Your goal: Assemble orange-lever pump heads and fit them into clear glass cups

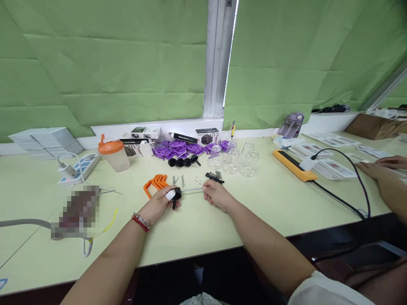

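Note:
My left hand (163, 201) is closed round a black round plastic piece (177, 193) with a short black stem pointing down. A thin metal rod (192, 189) runs level from that piece to my right hand (216, 195), whose fingertips pinch its far end. Just left of my left hand lie several orange bent handles (159, 181). Behind the rod are loose metal pins (182, 181). Beyond my right hand are black rods (214, 178) and small springs (218, 174). More black round pieces (180, 162) stand in a row farther back.
Clear glass jars (247, 164) and purple plastic parts (178, 148) stand behind the hands. An orange-lidded shaker (116, 156) and a white power strip (84, 166) are left. A yellow power strip (294, 165) with a black cable is right, near another person's hand (370, 169).

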The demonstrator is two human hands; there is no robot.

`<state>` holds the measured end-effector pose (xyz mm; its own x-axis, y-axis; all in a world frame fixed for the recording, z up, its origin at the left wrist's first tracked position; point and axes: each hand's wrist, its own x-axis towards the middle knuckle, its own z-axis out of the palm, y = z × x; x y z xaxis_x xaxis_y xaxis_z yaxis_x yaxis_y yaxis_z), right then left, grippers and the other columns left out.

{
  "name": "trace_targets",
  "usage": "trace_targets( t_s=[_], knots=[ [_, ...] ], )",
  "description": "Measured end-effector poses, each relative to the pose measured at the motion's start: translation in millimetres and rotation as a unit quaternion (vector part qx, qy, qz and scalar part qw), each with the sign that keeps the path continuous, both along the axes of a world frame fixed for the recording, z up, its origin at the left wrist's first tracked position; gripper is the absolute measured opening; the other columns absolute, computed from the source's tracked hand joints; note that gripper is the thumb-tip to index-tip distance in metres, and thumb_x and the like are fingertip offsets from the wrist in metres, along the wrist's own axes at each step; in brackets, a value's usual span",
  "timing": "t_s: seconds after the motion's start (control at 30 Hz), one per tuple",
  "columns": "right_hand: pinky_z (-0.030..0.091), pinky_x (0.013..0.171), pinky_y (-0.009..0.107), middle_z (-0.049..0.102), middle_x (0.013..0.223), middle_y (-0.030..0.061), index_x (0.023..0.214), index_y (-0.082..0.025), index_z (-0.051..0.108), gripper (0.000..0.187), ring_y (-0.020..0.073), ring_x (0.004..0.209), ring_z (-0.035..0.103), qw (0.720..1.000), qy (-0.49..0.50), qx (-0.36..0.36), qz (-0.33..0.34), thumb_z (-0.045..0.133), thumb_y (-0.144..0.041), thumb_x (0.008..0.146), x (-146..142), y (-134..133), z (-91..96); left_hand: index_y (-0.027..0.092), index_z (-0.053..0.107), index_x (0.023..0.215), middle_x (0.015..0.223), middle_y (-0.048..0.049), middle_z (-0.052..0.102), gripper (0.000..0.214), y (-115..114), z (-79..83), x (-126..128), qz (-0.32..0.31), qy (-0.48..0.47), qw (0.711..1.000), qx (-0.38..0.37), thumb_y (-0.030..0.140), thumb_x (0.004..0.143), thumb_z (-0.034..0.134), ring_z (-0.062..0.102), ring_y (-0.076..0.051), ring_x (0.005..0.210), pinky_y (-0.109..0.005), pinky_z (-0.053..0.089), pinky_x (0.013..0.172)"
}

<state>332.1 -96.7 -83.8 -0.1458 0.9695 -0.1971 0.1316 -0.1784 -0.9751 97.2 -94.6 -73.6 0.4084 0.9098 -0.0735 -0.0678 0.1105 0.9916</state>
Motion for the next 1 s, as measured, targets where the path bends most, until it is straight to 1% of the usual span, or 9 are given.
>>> trace_targets(
  t_s=[0.27,0.43,0.53,0.63,0.7,0.77,0.83,0.93,1.0],
  knots=[
    [0.020,0.031,0.016,0.053,0.056,-0.0058,0.079,-0.021,0.045,0.009,0.0052,0.034,0.037,1.000,0.005,0.003,0.003,0.043,-0.025,0.087,0,0,0.5,0.016,0.055,0.102,0.080,-0.0030,0.062,0.038,-2,1.5,1,0.000,0.000,1.000,-0.001,0.044,0.078,0.063,0.061,-0.018,0.069,-0.029,0.046,0.058],
    [0.021,0.032,0.016,0.054,0.058,-0.0056,0.081,-0.022,0.045,0.009,0.0052,0.035,0.037,1.000,0.001,0.005,0.010,0.045,-0.028,0.086,1,2,-3.4,0.016,0.055,0.100,0.078,-0.0032,0.062,0.037,-3,2.8,2,0.001,0.005,1.000,0.003,0.046,0.079,0.062,0.060,-0.018,0.069,-0.029,0.046,0.059],
    [0.022,0.033,0.016,0.055,0.059,-0.0053,0.082,-0.022,0.045,0.013,0.0049,0.036,0.037,1.000,0.003,0.005,0.004,0.045,-0.033,0.087,1,1,-2.2,0.017,0.056,0.102,0.077,-0.0034,0.062,0.038,-6,3.9,3,0.013,0.007,1.000,0.001,0.046,0.079,0.061,0.061,-0.019,0.070,-0.031,0.046,0.061],
    [0.023,0.033,0.016,0.054,0.060,-0.0054,0.087,-0.022,0.046,0.019,0.0052,0.037,0.039,1.000,0.013,0.001,-0.008,0.042,-0.041,0.089,1,0,0.7,0.018,0.057,0.101,0.076,-0.0039,0.064,0.035,-7,11.4,0,0.035,0.014,0.999,0.017,0.045,0.079,0.060,0.061,-0.019,0.068,-0.032,0.047,0.061],
    [0.024,0.033,0.016,0.054,0.060,-0.0055,0.090,-0.023,0.046,0.021,0.0054,0.038,0.040,1.000,0.015,-0.003,-0.010,0.040,-0.043,0.090,1,-1,2.1,0.018,0.057,0.101,0.078,-0.0048,0.065,0.034,-2,21.9,-3,0.057,0.011,0.997,0.050,0.045,0.080,0.057,0.062,-0.019,0.069,-0.032,0.048,0.064],
    [0.025,0.033,0.016,0.054,0.061,-0.0052,0.091,-0.022,0.046,0.022,0.0054,0.038,0.040,1.000,0.012,-0.005,-0.009,0.039,-0.044,0.090,2,-2,2.6,0.017,0.055,0.105,0.083,-0.0056,0.065,0.034,11,35.5,-8,0.104,-0.003,0.991,0.084,0.042,0.082,0.055,0.063,-0.019,0.074,-0.033,0.050,0.069],
    [0.024,0.033,0.016,0.053,0.061,-0.0048,0.091,-0.022,0.047,0.023,0.0053,0.039,0.040,1.000,0.007,-0.006,-0.004,0.039,-0.044,0.091,2,-2,2.3,0.015,0.054,0.105,0.084,-0.0050,0.063,0.032,32,49.1,-13,0.198,0.008,0.975,0.098,0.035,0.080,0.056,0.065,-0.018,0.074,-0.034,0.051,0.072],
    [0.024,0.033,0.016,0.054,0.063,-0.0042,0.090,-0.021,0.048,0.026,0.0052,0.039,0.040,1.000,0.006,-0.009,0.006,0.038,-0.046,0.091,3,-1,0.8,0.014,0.057,0.105,0.086,-0.0047,0.062,0.027,76,61.4,-21,0.321,0.127,0.933,0.098,0.025,0.080,0.053,0.064,-0.016,0.071,-0.030,0.053,0.069],
    [0.024,0.033,0.016,0.054,0.063,-0.0039,0.089,-0.021,0.048,0.028,0.0052,0.040,0.040,1.000,0.005,-0.010,0.011,0.038,-0.047,0.091,4,-1,-0.2,0.012,0.056,0.108,0.090,-0.0071,0.061,0.027,105,61.1,-26,0.362,0.154,0.916,0.083,0.020,0.083,0.050,0.064,-0.015,0.070,-0.031,0.053,0.068]
  ],
)
